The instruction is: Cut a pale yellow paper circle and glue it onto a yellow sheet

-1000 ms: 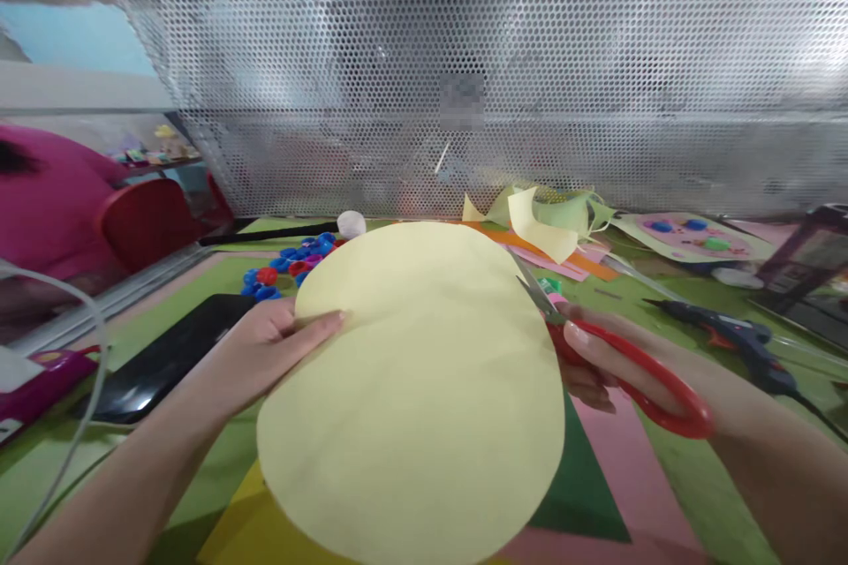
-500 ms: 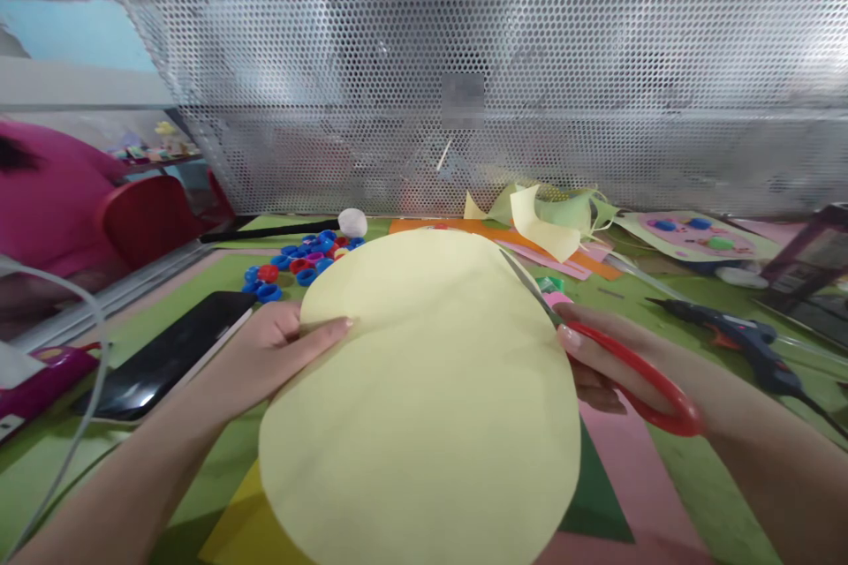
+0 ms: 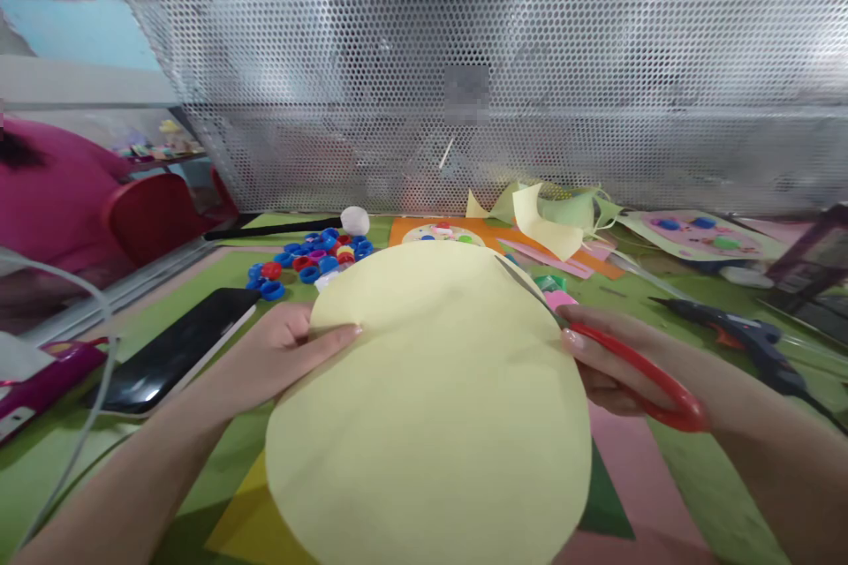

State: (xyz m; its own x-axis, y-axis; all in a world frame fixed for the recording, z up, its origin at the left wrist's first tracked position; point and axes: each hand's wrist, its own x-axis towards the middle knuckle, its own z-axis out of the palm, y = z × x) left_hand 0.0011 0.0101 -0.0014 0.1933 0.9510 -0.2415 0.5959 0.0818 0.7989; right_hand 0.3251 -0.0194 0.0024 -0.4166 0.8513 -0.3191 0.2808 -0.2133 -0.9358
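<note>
Left hand (image 3: pixel 291 351) pinches the pale yellow paper disc (image 3: pixel 430 406) by its left edge, lifting it off the tabletop (image 3: pixel 199 282) (thumb on top) so the right hand (image 3: pixel 616 362), gripping red scissors (image 3: pixel 629 362), meets its far-right rim.

Scene evenly lit, fairly bright, light from above; strong glare on perforated metal screen (image 3: pixel 503 62), hottest at top right. Yellow paper disc (image 3: pixel 430 406) slightly washed out, soft shadow under it on green table (image 3: pixel 225 450). Black phone (image 3: pixel 176 349) shows small reflection. Wide-angle distortion bends edges, forearms stretched. Overall soft focus; glue gun (image 3: pixel 742 340) and bottle caps (image 3: pixel 305 256) blurry
</note>
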